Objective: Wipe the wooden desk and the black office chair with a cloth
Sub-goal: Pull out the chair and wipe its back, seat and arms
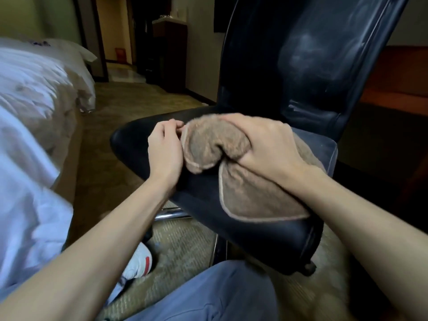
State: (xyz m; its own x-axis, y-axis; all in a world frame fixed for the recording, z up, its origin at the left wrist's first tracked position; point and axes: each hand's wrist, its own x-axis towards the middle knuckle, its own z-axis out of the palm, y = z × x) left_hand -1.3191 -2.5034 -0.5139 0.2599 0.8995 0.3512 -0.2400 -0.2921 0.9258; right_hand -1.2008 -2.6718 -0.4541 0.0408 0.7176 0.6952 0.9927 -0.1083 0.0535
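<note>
Brown cloth on black chair seat, held in two hands

Cloth: bunched at its upper end, the rest spread flat on the seat toward 5 o'clock, pale hem showing; right hand: over the bunch from 3 o'clock, fingers curled round it and gripping, thumb tucked under a fold; left hand: just beside the bunch at 9 o'clock, fingers curled narrow, tips pinching the hem, somewhat blurred; chair: seat at centre, backrest rising to 1 o'clock with pale smears on it, chrome base showing below the seat; bed: white covers, 9 o'clock; shoe: white and red, on the carpet at 7 o'clock; knee: blue trousers, 6 o'clock; dark cabinet: 12 o'clock, well apart from the chair
</note>
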